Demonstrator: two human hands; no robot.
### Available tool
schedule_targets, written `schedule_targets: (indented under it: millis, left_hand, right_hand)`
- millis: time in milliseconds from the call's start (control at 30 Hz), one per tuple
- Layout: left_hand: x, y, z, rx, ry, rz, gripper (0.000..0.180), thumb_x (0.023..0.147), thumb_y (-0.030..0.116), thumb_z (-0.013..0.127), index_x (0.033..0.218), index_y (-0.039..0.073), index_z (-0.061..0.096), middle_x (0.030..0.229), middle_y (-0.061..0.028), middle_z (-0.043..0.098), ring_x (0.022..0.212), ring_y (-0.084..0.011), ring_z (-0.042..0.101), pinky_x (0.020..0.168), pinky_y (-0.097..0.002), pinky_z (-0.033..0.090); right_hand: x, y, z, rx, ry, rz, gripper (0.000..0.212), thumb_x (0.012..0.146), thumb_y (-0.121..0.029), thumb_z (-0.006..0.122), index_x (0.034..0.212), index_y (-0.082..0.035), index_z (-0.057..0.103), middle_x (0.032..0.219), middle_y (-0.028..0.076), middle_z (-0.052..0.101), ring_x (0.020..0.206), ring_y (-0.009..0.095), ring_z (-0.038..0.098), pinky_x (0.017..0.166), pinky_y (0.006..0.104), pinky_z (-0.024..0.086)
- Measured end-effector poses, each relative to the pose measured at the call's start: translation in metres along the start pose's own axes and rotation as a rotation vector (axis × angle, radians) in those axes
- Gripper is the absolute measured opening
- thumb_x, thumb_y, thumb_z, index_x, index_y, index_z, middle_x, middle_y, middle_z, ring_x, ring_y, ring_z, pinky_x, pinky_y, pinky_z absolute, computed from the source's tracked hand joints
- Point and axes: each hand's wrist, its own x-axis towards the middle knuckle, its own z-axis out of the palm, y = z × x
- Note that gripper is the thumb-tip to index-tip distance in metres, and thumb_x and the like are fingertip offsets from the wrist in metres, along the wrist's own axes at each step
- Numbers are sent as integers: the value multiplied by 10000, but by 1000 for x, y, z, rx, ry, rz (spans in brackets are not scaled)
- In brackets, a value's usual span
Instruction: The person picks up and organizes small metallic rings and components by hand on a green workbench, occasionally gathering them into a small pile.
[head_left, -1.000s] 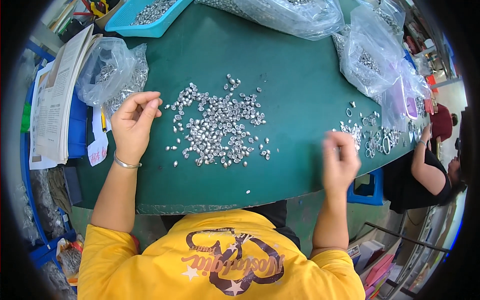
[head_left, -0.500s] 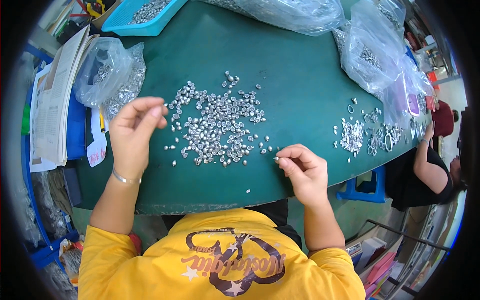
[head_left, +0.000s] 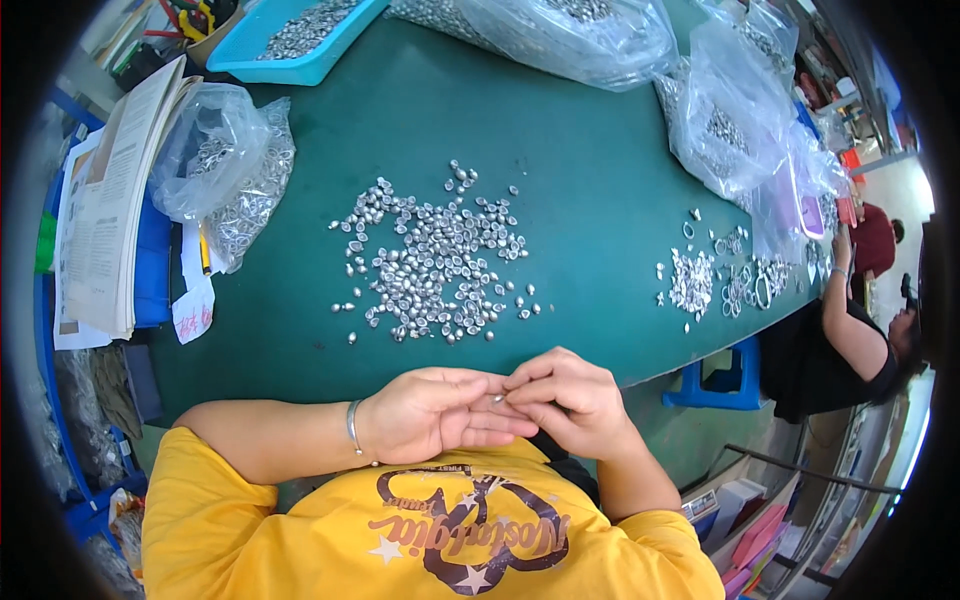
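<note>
Close to my body, at the table's front edge, both my hands meet. My left hand (head_left: 422, 411) is turned palm up with its fingers stretched out, and it is open. Over those fingers, my right hand (head_left: 574, 402) pinches a tiny silver metal piece (head_left: 499, 398) between thumb and fingertips. The piece is too small to make out its exact shape. Beyond my hands lies a loose spread of small silver teardrop-shaped metal pieces (head_left: 430, 265), some showing a hollow side and others a rounded one.
Small metal parts (head_left: 691, 280) and rings lie right on the green table (head_left: 580, 190). Plastic bags of parts (head_left: 245, 190) stand left, with more at the back and right. A blue tray (head_left: 285, 70) sits far left. Another person (head_left: 850, 320) works beside a blue stool (head_left: 715, 385).
Both hands have drawn back from the spread of metal pieces and come together near my body. My left hand has turned palm up and opened its fingers.
</note>
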Motion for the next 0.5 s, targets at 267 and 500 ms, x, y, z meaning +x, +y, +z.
schedule_targets:
  millis: [267, 500]
  left_hand:
    - [-1, -6, -3, 157, 37, 6, 367, 957, 108, 363, 1267, -89, 372, 1254, -231, 470, 1172, -278, 487, 989, -348, 408]
    - [0, -7, -6, 128, 31, 16, 356, 962, 116, 350, 1254, -84, 385, 1248, -229, 474, 1154, -271, 500, 975, -345, 415]
  right_hand:
    - [26, 26, 2, -588, 261, 96, 163, 711, 31, 646, 867, -16, 633, 794, 105, 563, 737, 265, 550, 648, 330, 464]
    - [17, 21, -11, 408, 352, 524, 75, 840, -4, 582, 900, 31, 612, 794, 78, 605, 648, 128, 548, 555, 249, 453]
